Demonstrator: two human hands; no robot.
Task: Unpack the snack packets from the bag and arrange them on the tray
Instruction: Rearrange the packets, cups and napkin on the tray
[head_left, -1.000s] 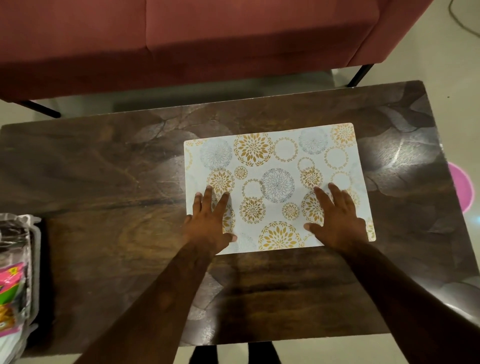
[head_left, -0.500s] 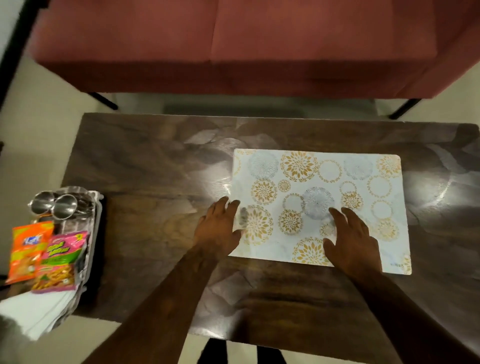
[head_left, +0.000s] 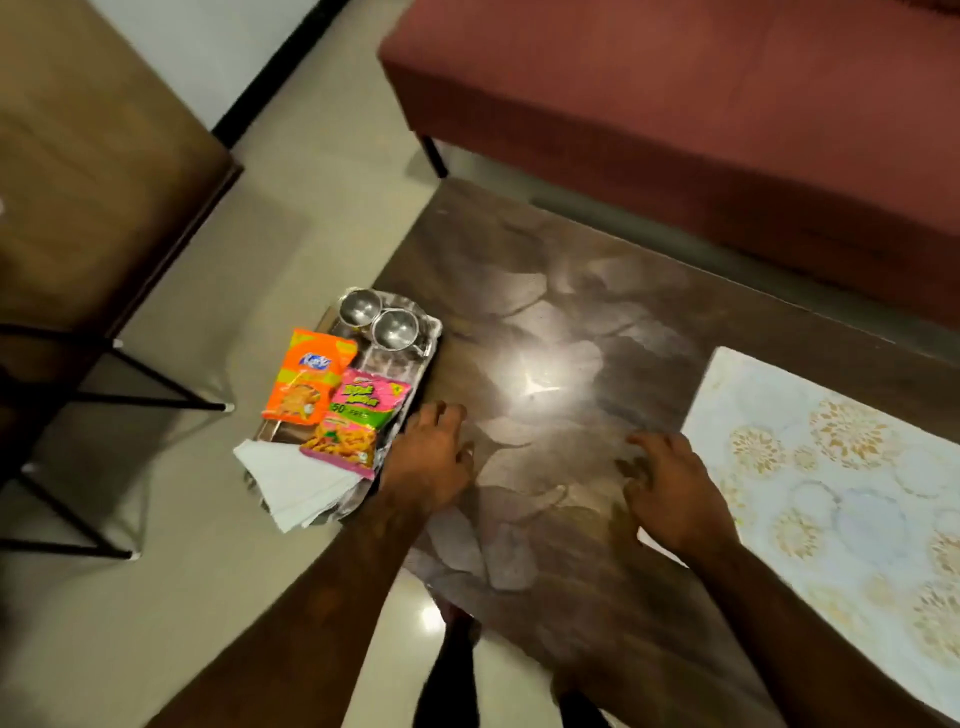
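A shiny steel tray sits at the left edge of the dark table. On it lie an orange snack packet, a pink and green snack packet and two small steel bowls. White paper napkins stick out from the tray's near end. My left hand is just right of the tray, fingers apart, holding nothing. My right hand hovers over the bare table, fingers spread and empty. No bag can be made out.
A white placemat with gold floral circles lies at the table's right. A maroon sofa stands beyond the table. A brown chair with black legs is on the floor at left. The tray overhangs the table edge.
The view has swung left. Both hands left the placemat and moved left across the table; my left hand now reaches the tray's right side.
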